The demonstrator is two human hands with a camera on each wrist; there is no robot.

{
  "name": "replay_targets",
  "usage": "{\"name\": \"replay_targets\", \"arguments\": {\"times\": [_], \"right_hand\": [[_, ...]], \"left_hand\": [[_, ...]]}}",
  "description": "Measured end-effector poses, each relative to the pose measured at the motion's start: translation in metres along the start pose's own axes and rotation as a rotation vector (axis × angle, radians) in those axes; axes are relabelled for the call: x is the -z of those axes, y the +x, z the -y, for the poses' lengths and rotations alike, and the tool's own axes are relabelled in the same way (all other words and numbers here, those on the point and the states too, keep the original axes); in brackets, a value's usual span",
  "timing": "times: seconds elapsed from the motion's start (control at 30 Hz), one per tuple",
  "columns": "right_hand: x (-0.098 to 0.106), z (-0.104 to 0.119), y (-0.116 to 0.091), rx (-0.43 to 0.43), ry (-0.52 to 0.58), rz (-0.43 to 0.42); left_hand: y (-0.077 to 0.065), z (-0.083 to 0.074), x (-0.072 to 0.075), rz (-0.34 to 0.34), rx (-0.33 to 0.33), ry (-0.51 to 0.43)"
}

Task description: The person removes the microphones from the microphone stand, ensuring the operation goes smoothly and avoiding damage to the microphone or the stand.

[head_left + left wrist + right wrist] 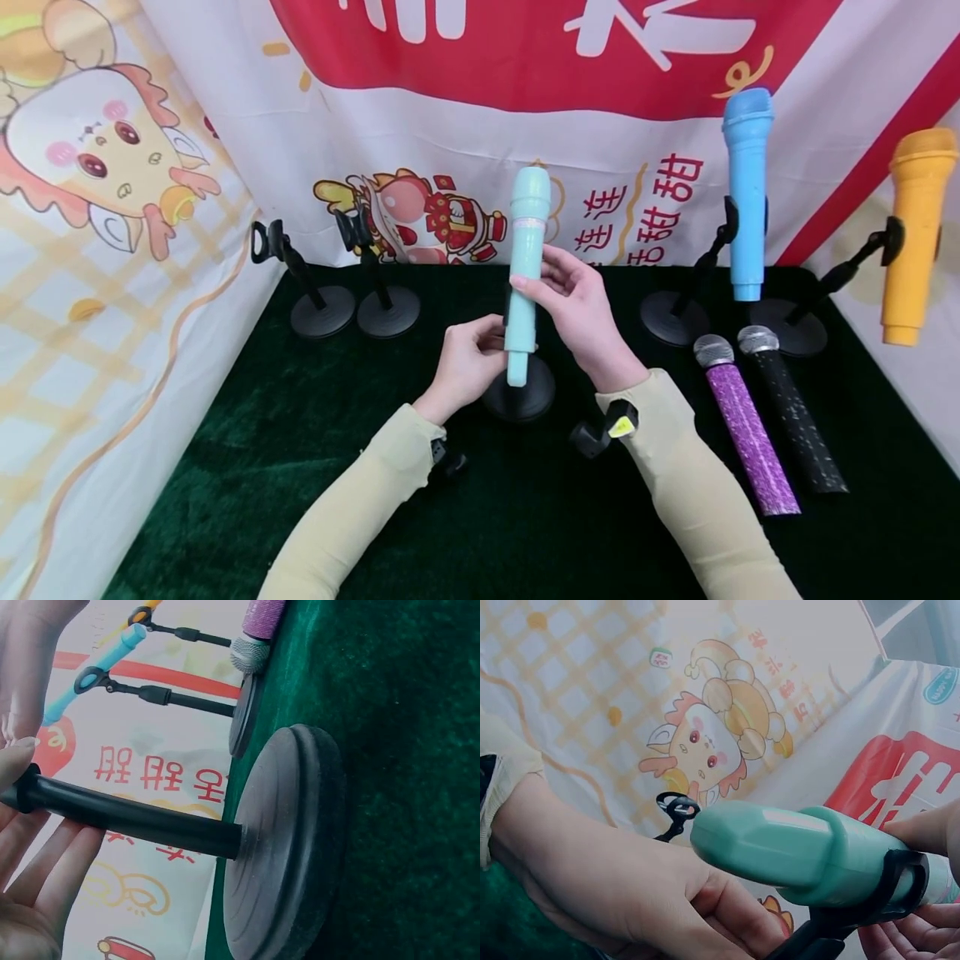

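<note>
A mint-green microphone [528, 242] stands nearly upright, head up, over a black desk stand [529, 400] at the middle of the table. My right hand [585, 321] grips its body between thumb and fingers. In the right wrist view the stand's black clip [891, 900] wraps around the microphone's lower body. Just below, my left hand [468, 360] holds the upper part of the stand's pole. The left wrist view shows that pole [142, 817] rising from its round base [277, 847], with thumb and fingers around its top end.
Two bare black stands [322, 310] [387, 310] are at the back left. Further right, other stands hold a blue microphone [747, 200] and an orange microphone [917, 242]. A purple glitter microphone [752, 437] and a black speckled microphone [798, 417] lie on the green cloth [247, 467].
</note>
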State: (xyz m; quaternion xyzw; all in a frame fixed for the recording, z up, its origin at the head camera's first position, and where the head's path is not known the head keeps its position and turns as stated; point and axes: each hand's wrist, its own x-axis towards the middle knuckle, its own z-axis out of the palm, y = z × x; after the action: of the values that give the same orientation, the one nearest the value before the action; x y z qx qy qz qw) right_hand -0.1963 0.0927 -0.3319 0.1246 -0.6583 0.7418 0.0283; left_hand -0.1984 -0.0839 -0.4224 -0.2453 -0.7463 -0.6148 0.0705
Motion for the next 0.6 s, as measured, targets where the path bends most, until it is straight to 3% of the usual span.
{"name": "replay_targets", "arguments": {"times": [0.6], "right_hand": [[-0.0002, 0.0034, 0.0101, 0.015, 0.008, -0.02]], "left_hand": [[-0.0035, 0.0016, -0.0012, 0.026, 0.009, -0.057]]}}
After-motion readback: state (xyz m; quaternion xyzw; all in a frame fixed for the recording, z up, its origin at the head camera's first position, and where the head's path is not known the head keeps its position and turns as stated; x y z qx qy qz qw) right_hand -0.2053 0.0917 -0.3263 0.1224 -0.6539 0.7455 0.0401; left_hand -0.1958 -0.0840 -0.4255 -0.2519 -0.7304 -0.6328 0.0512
